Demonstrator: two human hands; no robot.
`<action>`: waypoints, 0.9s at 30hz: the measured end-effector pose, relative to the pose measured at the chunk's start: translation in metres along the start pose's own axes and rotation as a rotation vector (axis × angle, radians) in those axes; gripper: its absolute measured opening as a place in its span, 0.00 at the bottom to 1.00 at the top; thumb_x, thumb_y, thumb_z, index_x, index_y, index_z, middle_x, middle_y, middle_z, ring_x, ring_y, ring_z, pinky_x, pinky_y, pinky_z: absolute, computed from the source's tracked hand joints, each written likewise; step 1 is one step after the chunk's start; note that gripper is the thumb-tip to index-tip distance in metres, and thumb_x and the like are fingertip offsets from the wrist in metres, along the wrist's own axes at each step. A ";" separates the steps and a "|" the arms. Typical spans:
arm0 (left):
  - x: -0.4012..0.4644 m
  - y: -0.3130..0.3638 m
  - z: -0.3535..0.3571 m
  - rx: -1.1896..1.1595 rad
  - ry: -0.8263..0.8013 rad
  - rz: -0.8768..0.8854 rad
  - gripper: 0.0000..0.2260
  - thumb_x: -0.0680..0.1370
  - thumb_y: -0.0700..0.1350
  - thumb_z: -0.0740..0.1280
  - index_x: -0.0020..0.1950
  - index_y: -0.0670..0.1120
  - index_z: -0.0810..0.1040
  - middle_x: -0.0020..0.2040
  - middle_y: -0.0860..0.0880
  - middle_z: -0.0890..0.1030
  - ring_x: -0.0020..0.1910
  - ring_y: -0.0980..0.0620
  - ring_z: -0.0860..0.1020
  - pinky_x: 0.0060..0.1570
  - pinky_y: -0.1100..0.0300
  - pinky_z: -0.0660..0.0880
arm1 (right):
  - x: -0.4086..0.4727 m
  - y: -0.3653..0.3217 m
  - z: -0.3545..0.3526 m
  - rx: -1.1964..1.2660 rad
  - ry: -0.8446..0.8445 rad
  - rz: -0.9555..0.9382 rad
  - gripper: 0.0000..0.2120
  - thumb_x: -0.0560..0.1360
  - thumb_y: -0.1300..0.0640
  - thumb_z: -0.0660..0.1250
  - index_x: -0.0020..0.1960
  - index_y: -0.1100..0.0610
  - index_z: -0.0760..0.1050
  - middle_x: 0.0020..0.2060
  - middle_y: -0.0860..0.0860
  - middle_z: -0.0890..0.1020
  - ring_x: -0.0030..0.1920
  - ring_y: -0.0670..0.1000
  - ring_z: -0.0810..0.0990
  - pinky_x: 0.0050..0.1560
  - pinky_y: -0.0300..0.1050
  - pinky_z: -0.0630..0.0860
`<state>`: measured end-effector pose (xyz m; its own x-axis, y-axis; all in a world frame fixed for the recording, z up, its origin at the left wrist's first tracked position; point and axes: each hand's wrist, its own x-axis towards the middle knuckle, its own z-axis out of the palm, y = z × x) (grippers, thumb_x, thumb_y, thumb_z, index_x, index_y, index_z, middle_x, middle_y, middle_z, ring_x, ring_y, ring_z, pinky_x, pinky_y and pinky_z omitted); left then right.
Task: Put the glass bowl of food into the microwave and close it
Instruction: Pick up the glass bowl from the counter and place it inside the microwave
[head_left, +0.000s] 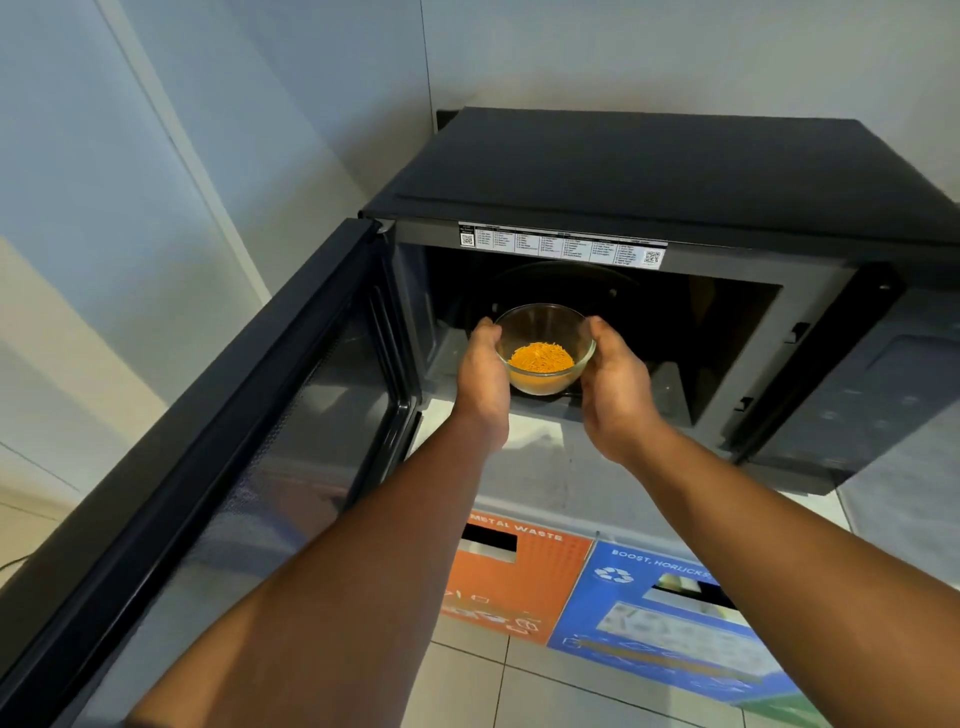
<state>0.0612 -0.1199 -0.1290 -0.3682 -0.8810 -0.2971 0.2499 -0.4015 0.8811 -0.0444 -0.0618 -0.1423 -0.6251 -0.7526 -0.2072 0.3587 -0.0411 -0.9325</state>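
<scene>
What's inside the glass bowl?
The glass bowl, held between the left hand and right hand, has orange shredded food at its bottom. What lies beneath that food is hidden.

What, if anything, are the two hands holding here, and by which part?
Both hands hold the clear glass bowl of orange food by its sides: left hand on its left wall, right hand on its right.

Bowl: clear smooth glass, glossy. Microwave: matt black casing, top looks like metal; door w/ glossy dark window. Paper label on frame. Floor: smooth pale tiles.
</scene>
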 end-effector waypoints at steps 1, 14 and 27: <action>-0.003 0.001 0.002 0.000 0.001 -0.003 0.25 0.84 0.47 0.57 0.79 0.39 0.65 0.75 0.39 0.74 0.76 0.38 0.69 0.78 0.41 0.60 | -0.001 -0.003 -0.001 -0.002 0.001 0.002 0.21 0.84 0.46 0.58 0.72 0.54 0.75 0.64 0.55 0.83 0.66 0.55 0.79 0.73 0.59 0.69; 0.039 -0.010 0.031 -0.043 0.004 -0.073 0.20 0.83 0.50 0.58 0.65 0.37 0.79 0.58 0.37 0.83 0.59 0.40 0.80 0.69 0.48 0.73 | 0.051 -0.011 -0.014 -0.060 0.038 -0.013 0.18 0.83 0.51 0.59 0.63 0.61 0.80 0.53 0.61 0.87 0.56 0.60 0.85 0.62 0.55 0.80; 0.118 -0.026 0.045 -0.142 -0.039 -0.042 0.20 0.83 0.48 0.60 0.72 0.41 0.77 0.69 0.40 0.80 0.70 0.40 0.76 0.75 0.45 0.67 | 0.111 -0.002 -0.022 0.019 -0.023 -0.034 0.11 0.82 0.48 0.64 0.50 0.52 0.82 0.36 0.46 0.88 0.38 0.45 0.87 0.33 0.36 0.79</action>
<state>-0.0286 -0.2018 -0.1707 -0.4146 -0.8533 -0.3161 0.3569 -0.4720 0.8061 -0.1300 -0.1313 -0.1696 -0.6211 -0.7654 -0.1685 0.3509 -0.0794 -0.9330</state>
